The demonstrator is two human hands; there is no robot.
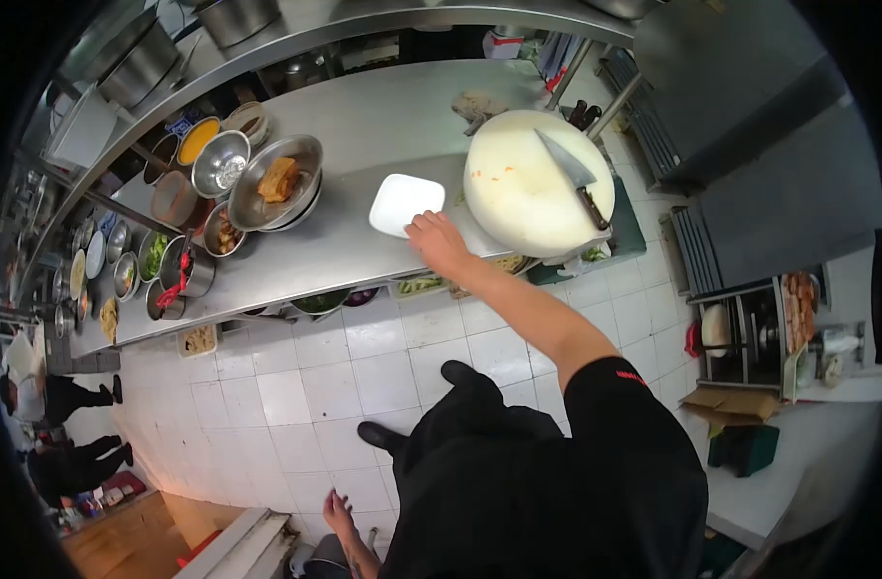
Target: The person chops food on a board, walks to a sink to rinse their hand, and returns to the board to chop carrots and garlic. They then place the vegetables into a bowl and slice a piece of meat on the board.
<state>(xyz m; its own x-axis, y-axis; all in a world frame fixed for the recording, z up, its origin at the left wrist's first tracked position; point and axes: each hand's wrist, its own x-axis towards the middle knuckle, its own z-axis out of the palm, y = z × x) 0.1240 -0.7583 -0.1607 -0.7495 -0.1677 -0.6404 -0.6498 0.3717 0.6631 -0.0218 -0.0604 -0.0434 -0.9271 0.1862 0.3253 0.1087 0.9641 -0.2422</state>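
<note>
A white square plate [402, 198] lies on the steel counter [364, 125]. My right hand [435, 237] grips its near right corner, fingers on the rim and palm down. Right of the plate stands a thick round white cutting board [504, 198] with small orange scraps on it. A cleaver [566, 159] with a dark handle rests across the board. My left hand [338, 510] hangs low by my left side, fingers loosely apart, holding nothing.
Left of the plate, a steel bowl [301, 164] holds a browned block of food [278, 180]. Several more bowls and pots crowd the counter's left part. A crumpled cloth [480, 104] lies behind the board. A steel shelf [364, 21] runs above. Two people [69, 396] stand far left.
</note>
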